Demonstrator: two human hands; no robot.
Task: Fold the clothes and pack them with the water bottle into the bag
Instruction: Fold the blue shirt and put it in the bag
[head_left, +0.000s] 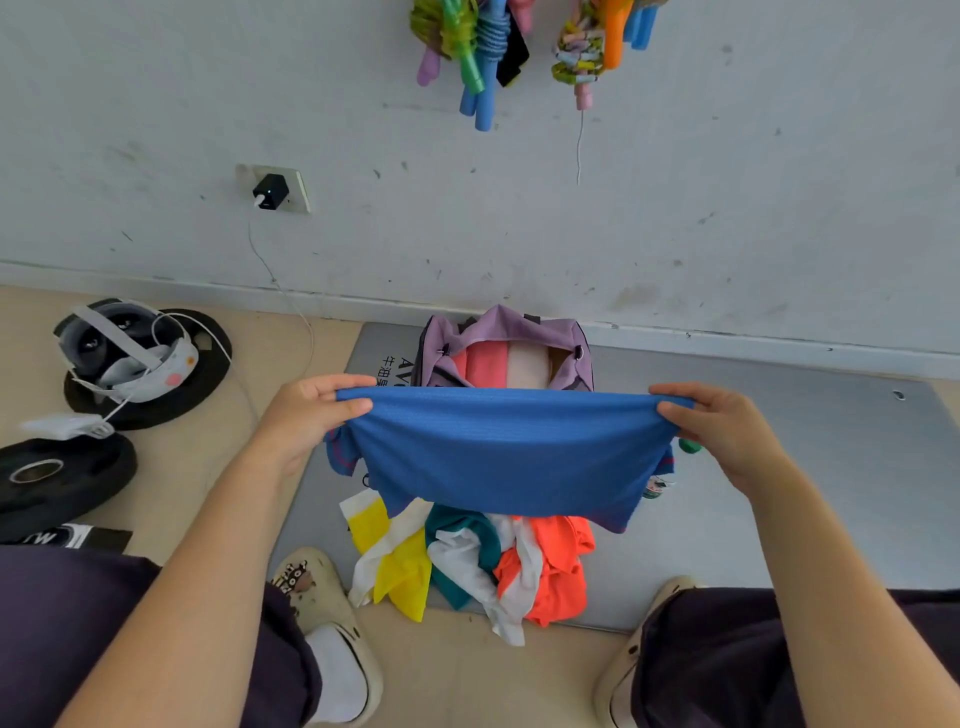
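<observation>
Both forearms are reaching forward; the left hand (306, 410) and right hand (722, 426) are each pinching, fingers (337, 387) clamped, 1 top corner of a blue shirt (509, 452), which is hanging stretched between them above a heap of loose clothes (467, 561) on the grey mat (779, 493). Beyond the shirt, a purple bag (504, 348) is standing open against the wall, folded pink fabric inside.

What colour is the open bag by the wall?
Light purple fabric bag with dark trim, seen best in the head view.
</observation>
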